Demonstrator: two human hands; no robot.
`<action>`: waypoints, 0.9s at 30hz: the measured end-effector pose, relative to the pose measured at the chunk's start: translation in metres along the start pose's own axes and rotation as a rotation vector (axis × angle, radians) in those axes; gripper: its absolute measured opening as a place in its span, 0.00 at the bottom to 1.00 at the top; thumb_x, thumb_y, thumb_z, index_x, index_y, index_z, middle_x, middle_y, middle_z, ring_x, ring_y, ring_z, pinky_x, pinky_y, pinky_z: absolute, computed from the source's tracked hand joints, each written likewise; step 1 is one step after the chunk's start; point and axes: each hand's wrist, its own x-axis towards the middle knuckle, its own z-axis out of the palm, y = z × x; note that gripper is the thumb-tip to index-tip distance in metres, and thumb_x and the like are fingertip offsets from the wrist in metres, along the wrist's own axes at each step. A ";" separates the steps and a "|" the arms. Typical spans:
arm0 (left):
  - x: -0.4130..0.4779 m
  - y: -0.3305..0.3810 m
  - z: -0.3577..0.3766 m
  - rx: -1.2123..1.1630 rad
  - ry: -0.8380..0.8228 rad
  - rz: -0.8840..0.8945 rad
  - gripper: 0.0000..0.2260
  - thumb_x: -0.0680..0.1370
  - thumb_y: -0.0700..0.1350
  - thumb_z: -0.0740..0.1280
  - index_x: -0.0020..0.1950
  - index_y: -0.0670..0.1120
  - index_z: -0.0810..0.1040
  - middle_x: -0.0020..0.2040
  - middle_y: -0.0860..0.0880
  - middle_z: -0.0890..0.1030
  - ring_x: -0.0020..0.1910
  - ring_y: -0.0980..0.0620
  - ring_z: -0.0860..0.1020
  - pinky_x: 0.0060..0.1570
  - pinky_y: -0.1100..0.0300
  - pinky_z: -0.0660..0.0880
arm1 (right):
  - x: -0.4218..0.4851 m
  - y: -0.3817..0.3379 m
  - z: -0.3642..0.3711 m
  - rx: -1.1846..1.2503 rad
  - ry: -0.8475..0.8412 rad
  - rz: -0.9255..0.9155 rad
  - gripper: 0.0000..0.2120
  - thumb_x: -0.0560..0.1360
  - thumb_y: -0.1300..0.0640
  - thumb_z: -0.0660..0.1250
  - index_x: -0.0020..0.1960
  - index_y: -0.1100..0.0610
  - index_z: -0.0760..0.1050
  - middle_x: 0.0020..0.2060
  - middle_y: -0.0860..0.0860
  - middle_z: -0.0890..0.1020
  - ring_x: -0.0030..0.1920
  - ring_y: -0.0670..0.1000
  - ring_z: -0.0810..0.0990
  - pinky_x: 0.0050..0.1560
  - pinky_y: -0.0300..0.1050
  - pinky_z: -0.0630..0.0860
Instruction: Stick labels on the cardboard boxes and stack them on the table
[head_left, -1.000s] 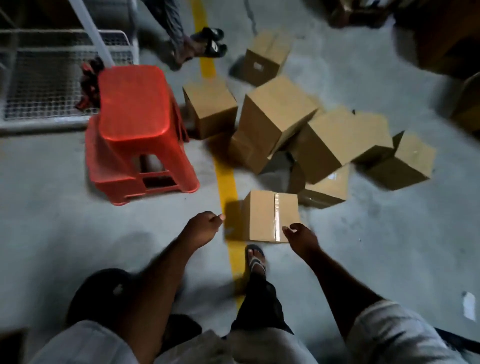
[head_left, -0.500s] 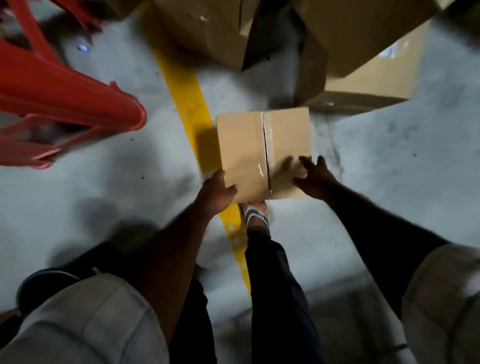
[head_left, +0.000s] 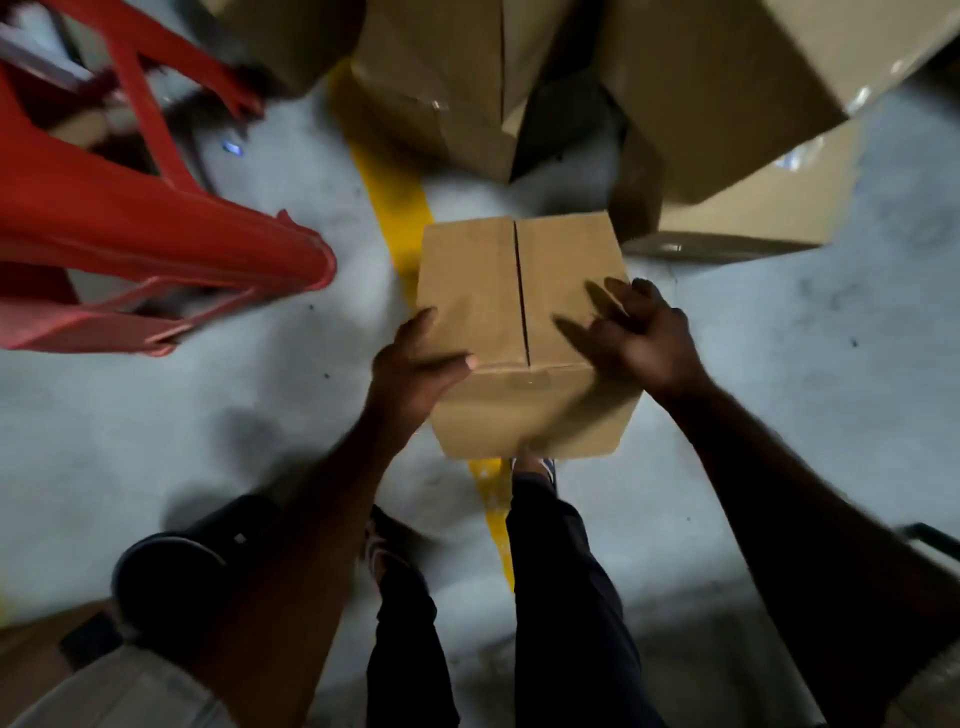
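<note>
Far side blocked: pile of boxes (head_left: 701, 93) crowds in behind the held box (head_left: 493, 312), the nearest just beside its far right corner. Left: red stool (head_left: 156, 228) leg pokes in near the box, with only a narrow gap over the yellow line (head_left: 395, 208). Right of the right hand (head_left: 649, 332): bare concrete floor (head_left: 810, 364), open. Left of the left hand (head_left: 410, 364), below the stool: open too. Underneath: legs (head_left: 566, 597).

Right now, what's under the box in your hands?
Below the box, held by the left hand and right hand, the yellow line runs on the grey floor, and a foot peeks out. The box covers part of the line and most of the foot.
</note>
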 end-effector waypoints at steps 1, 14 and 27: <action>-0.011 0.014 -0.018 -0.009 0.049 0.049 0.34 0.71 0.47 0.79 0.75 0.50 0.70 0.68 0.57 0.72 0.65 0.62 0.71 0.61 0.68 0.68 | -0.008 -0.027 -0.012 0.056 0.004 -0.065 0.38 0.62 0.32 0.72 0.68 0.49 0.76 0.69 0.49 0.74 0.69 0.46 0.71 0.73 0.49 0.66; -0.227 0.140 -0.220 -0.187 0.592 0.240 0.26 0.73 0.57 0.75 0.67 0.48 0.76 0.59 0.53 0.78 0.56 0.54 0.75 0.56 0.63 0.70 | -0.184 -0.343 -0.081 -0.318 -0.101 -0.683 0.36 0.63 0.25 0.64 0.58 0.50 0.83 0.58 0.47 0.84 0.59 0.45 0.79 0.66 0.46 0.73; -0.568 -0.010 -0.381 -0.375 1.203 0.119 0.24 0.70 0.71 0.67 0.52 0.54 0.81 0.51 0.54 0.83 0.52 0.51 0.80 0.55 0.54 0.77 | -0.495 -0.506 0.078 -0.449 -0.324 -1.314 0.22 0.71 0.32 0.67 0.48 0.49 0.86 0.40 0.48 0.86 0.43 0.48 0.83 0.47 0.47 0.79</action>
